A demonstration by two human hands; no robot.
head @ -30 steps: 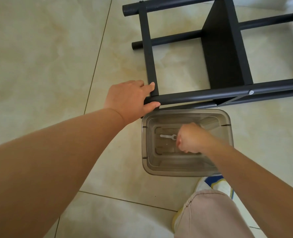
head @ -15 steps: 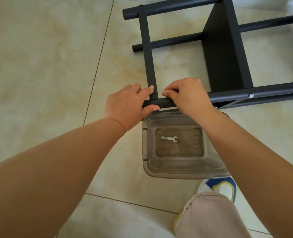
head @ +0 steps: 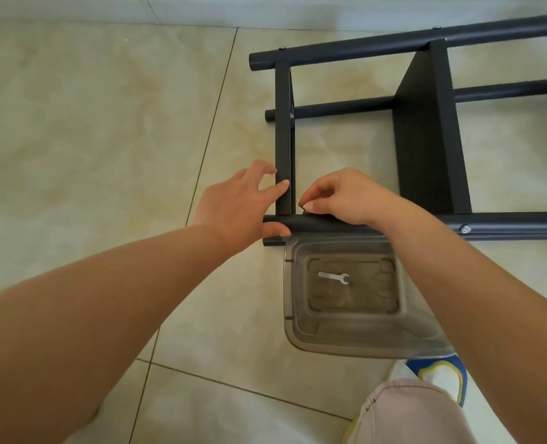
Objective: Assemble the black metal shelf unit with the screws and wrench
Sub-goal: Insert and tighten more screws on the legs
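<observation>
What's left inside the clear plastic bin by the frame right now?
A small silver wrench lies flat on the floor of the clear bin; no loose screws show. The right forearm covers the bin's right side, so anything lying there cannot be seen.

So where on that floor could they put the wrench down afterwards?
Bare tile lies left of the shelf frame, beyond the left hand. Crowded: the joint where the right hand pinches a screw, and the plastic bin below it.
</observation>
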